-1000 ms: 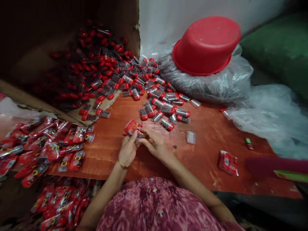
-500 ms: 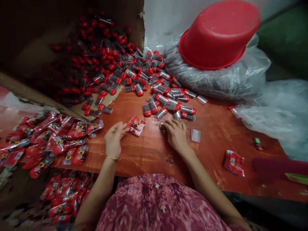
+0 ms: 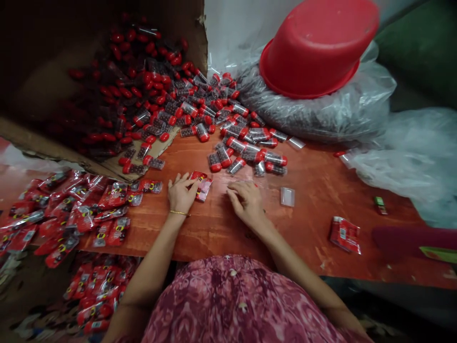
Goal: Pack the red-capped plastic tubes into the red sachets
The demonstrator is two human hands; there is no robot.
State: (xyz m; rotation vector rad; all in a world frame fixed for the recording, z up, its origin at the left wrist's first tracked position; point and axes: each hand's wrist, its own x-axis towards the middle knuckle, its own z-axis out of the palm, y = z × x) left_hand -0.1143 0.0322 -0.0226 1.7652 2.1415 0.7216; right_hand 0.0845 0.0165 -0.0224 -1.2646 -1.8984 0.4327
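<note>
My left hand (image 3: 183, 194) is at a small stack of red printed cards (image 3: 204, 186), its thumb and finger closed on the top card's near-left edge. My right hand (image 3: 247, 204) is to the right, fingers curled in over the table. A little red shows behind its knuckles and a dark bit by its wrist side, so it appears closed around a small red-capped clear container, mostly hidden. Just beyond lie loose red-capped containers (image 3: 250, 152) with dark contents. A flat clear plastic piece (image 3: 287, 196) lies right of my right hand.
A cardboard box (image 3: 107, 166) on its side spills many containers. Red packets (image 3: 114, 194) are heaped at left, with more packets (image 3: 96, 290) below the table edge. A red tub (image 3: 317, 47) rests upside down on a filled plastic bag (image 3: 303, 116). A red packet (image 3: 345, 234) lies at right.
My left hand has moved right onto the cards. A packet now lies at the right end of the left heap. My right hand has drawn slightly nearer and left, its fingers curled more.
</note>
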